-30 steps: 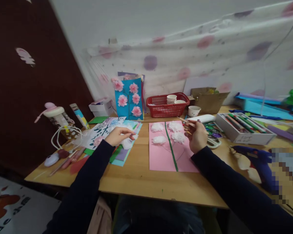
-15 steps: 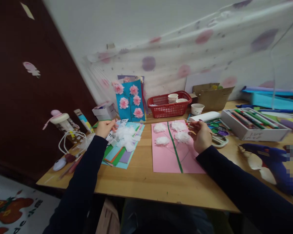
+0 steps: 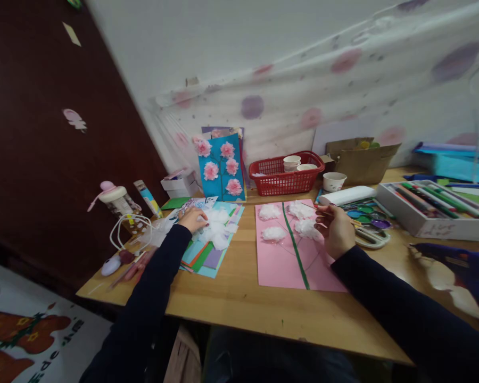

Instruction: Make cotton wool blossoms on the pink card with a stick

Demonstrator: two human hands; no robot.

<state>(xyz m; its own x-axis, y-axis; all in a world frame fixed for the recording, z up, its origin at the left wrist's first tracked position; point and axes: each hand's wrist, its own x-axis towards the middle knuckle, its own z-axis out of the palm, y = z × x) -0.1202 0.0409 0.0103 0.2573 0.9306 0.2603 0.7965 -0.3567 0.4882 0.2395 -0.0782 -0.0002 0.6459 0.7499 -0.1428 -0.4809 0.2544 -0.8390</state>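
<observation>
My left hand [image 3: 192, 219] rests at the left side of a loose pile of white tissue-paper pieces [image 3: 217, 236], its fingers bent slightly apart over them. Under the pile lie sheets of coloured paper [image 3: 213, 259]. My right hand [image 3: 338, 231] is closed on a thin stick that looks like a paintbrush [image 3: 356, 223], above the right side of a pink sheet [image 3: 275, 266]. The sheet bears a green painted stem [image 3: 297, 255], thin drawn lines and several white tissue tufts [image 3: 273, 233]. My right hand hides part of the sheet.
Behind stand a blue flower picture [image 3: 219, 173], a red basket [image 3: 287, 183] with paper cups and another cup [image 3: 334, 182]. Scissors [image 3: 373, 240], a paint palette [image 3: 369, 218], a marker box [image 3: 443, 226] and a glue gun [image 3: 459, 266] lie right. A bottle [image 3: 117, 199] stands left.
My left hand has lowered from above the tissue pile onto it, and its fingers have loosened from a pinch. My right hand stays by the pink sheet; the view has shifted left.
</observation>
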